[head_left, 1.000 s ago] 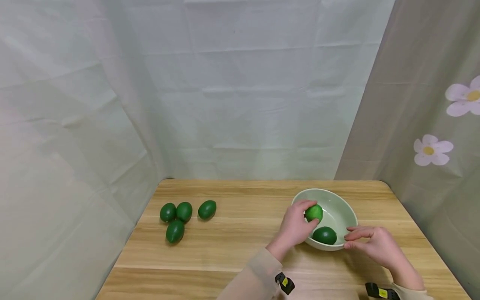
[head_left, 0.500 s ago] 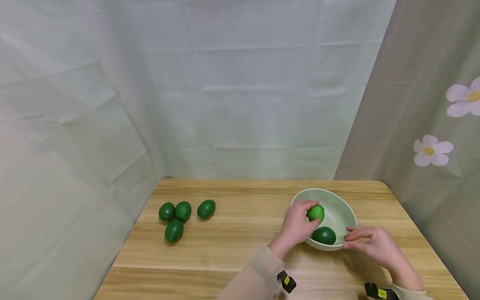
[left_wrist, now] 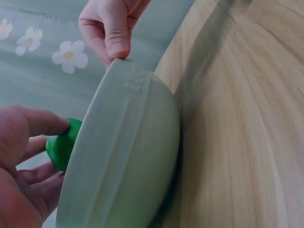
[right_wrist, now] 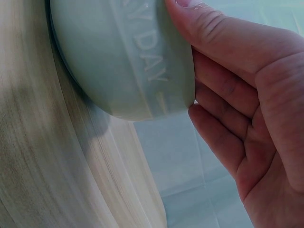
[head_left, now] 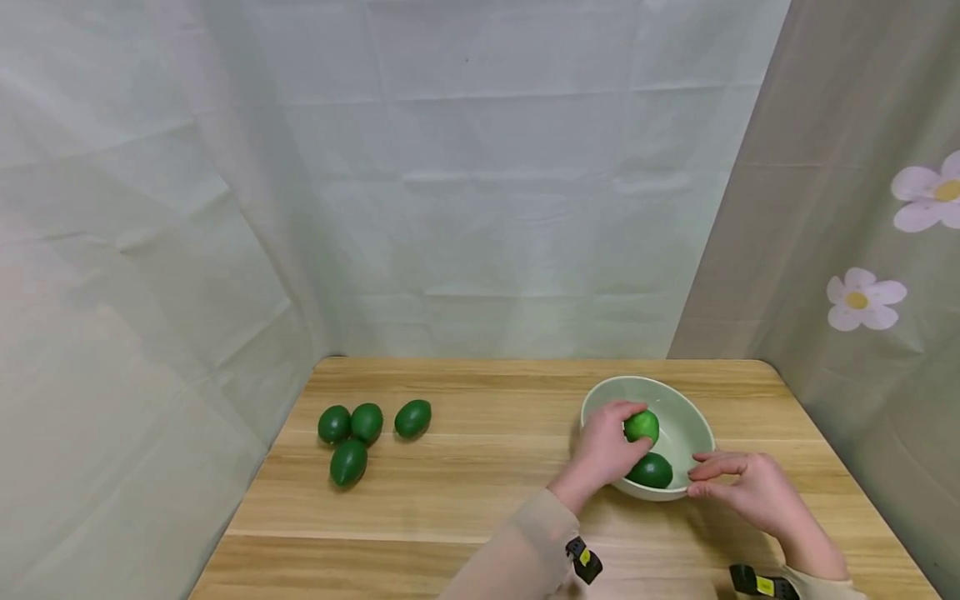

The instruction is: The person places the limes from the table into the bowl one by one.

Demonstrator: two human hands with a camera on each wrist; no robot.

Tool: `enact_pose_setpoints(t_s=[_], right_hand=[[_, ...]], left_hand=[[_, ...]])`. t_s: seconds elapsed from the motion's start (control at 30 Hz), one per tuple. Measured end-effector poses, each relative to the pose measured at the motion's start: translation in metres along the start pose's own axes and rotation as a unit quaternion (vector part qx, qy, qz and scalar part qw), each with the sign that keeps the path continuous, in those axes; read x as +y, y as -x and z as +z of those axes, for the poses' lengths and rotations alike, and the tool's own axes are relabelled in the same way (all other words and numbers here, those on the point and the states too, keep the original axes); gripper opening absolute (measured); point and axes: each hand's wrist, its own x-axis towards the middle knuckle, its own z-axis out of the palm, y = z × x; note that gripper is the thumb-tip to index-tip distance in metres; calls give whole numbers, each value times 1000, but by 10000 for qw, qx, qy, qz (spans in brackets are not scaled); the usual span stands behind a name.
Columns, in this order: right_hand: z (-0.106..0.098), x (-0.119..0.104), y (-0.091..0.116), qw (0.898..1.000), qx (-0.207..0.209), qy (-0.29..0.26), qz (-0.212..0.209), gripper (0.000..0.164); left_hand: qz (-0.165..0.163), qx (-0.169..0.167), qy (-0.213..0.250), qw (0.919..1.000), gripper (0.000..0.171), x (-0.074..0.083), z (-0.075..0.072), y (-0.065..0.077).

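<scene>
My left hand (head_left: 606, 447) pinches a bright green lime (head_left: 642, 427) between thumb and fingers, inside the pale green bowl (head_left: 684, 429). A darker green lime (head_left: 652, 472) lies in the bowl just below it. In the left wrist view the held lime (left_wrist: 61, 147) shows partly above the rim, and the bowl's wall hides the rest. My right hand (head_left: 753, 492) pinches the bowl's near right rim, its thumb outside the wall. From the right wrist view the bowl's outer wall (right_wrist: 109, 57) bears raised letters, and the right hand's fingers (right_wrist: 221, 130) reach behind the rim.
Several dark green limes lie on the left of the wooden table (head_left: 480, 492); three sit close together, among them the front lime (head_left: 348, 463), and a single lime (head_left: 413, 419) lies apart to their right. Pale curtains (head_left: 510, 208) hang behind and beside the table.
My left hand has moved slightly right with the bright lime, further over the bowl and partly over the darker lime. The right hand stays at the rim.
</scene>
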Motion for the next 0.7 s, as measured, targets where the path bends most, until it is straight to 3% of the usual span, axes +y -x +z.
enact_pose_setpoints(t_s=[0.7], right_hand=[[0, 0, 0, 9999, -3, -112, -73, 18]], left_hand=[[-133, -141, -395, 9990, 45, 17, 24, -10]])
